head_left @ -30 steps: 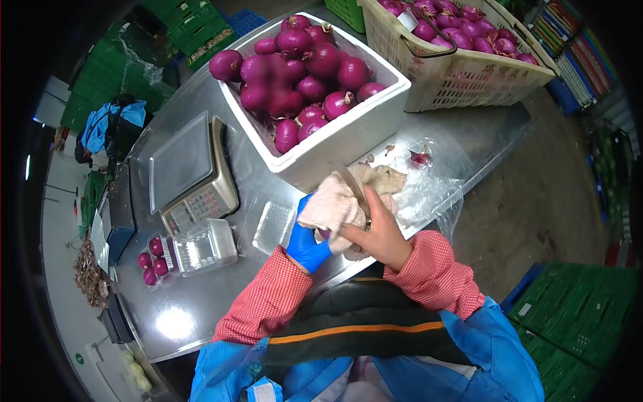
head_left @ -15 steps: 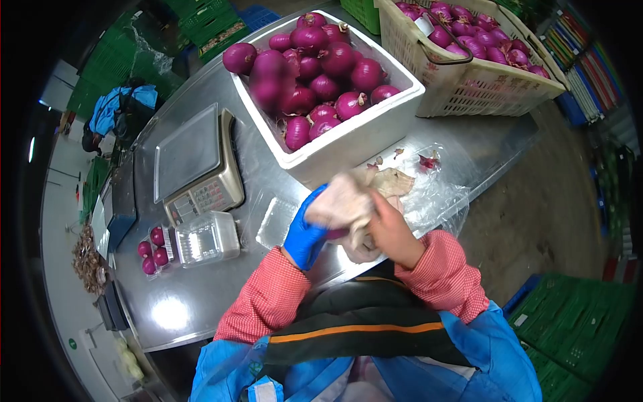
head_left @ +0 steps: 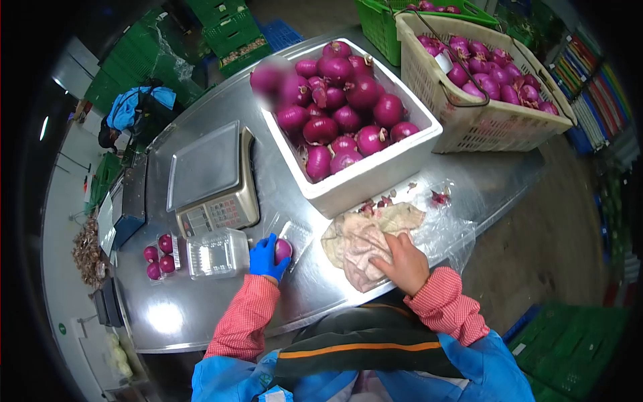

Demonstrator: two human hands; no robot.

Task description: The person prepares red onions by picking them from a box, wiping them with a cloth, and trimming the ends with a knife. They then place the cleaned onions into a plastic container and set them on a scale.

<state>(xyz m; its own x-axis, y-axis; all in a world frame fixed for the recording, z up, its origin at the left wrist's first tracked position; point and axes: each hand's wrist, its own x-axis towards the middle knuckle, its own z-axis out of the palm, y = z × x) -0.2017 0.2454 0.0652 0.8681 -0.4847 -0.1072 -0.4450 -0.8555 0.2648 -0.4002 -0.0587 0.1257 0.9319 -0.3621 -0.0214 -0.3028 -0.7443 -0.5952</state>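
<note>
In a blue glove, my left hand (head_left: 266, 258) has its fingers around a red onion (head_left: 284, 250) at the near end of a clear plastic tray (head_left: 301, 236). My right hand (head_left: 406, 264), bare, grips the edge of a crumpled beige cloth (head_left: 360, 242) that lies on the steel table (head_left: 221, 315). Behind the cloth, a white foam box (head_left: 375, 175) is heaped with red onions (head_left: 347, 118). Left of my gloved hand sits a stack of clear plastic trays (head_left: 216, 254).
A packed tray of small red onions (head_left: 160, 257) lies at the left, below a weighing scale (head_left: 213, 181). Onion skins (head_left: 439, 197) and clear plastic film (head_left: 452, 228) lie at the right. A cream crate of onions (head_left: 482, 127) stands behind. Another person (head_left: 137, 110) bends at far left.
My hands, together at the cloth before, are now apart. My left hand has moved left and down to the tray with the onion. The cloth now lies on the table under my right hand.
</note>
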